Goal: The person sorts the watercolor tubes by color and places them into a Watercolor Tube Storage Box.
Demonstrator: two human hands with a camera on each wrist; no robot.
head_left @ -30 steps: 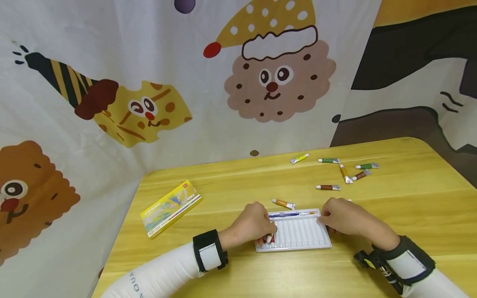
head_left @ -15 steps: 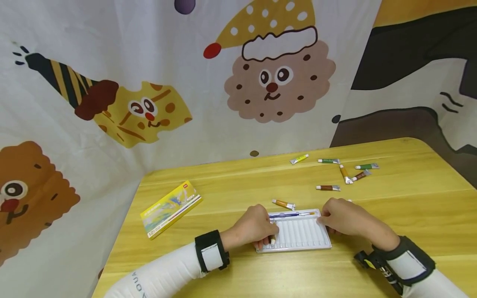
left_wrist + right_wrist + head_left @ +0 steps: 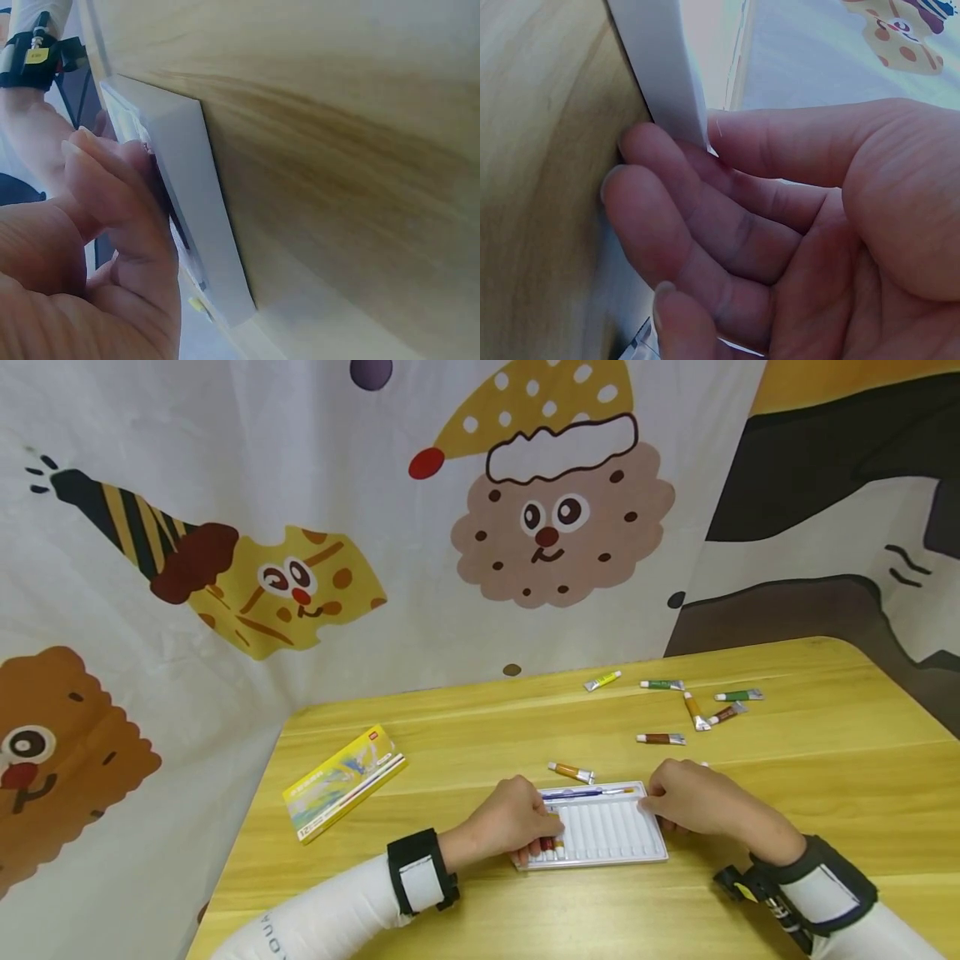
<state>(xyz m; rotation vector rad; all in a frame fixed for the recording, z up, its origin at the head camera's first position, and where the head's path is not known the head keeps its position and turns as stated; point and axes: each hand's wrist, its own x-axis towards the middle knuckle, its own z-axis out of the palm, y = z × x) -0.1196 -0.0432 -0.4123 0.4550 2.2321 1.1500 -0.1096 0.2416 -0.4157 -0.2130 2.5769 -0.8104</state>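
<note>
A white plastic tray [image 3: 615, 831] with narrow slots lies on the table before me. My left hand [image 3: 510, 814] is over its left end, pinching an ochre paint tube [image 3: 559, 850] down at a slot; the fingers hide much of it. Red and dark paint tubes [image 3: 547, 844] lie beside it, partly covered. A blue-handled paintbrush [image 3: 585, 792] rests along the tray's far groove. With thumb on the rim and fingers at the side, my right hand [image 3: 693, 797] grips the tray's right end; the right wrist view shows this hand [image 3: 780, 217] at the tray corner [image 3: 664, 67].
Just behind the tray lies an orange-yellow paint tube [image 3: 572, 772]. A brown tube [image 3: 661, 738], a yellow tube [image 3: 603, 680], and several green, ochre and brown ones are scattered farther back right. A yellow paint box [image 3: 345, 782] sits at the left. A printed cloth hangs behind the table.
The left hand has shifted slightly right along the tray. An ochre tube now shows under its fingers, beside the red and dark ones. The right hand and the tray have stayed put.
</note>
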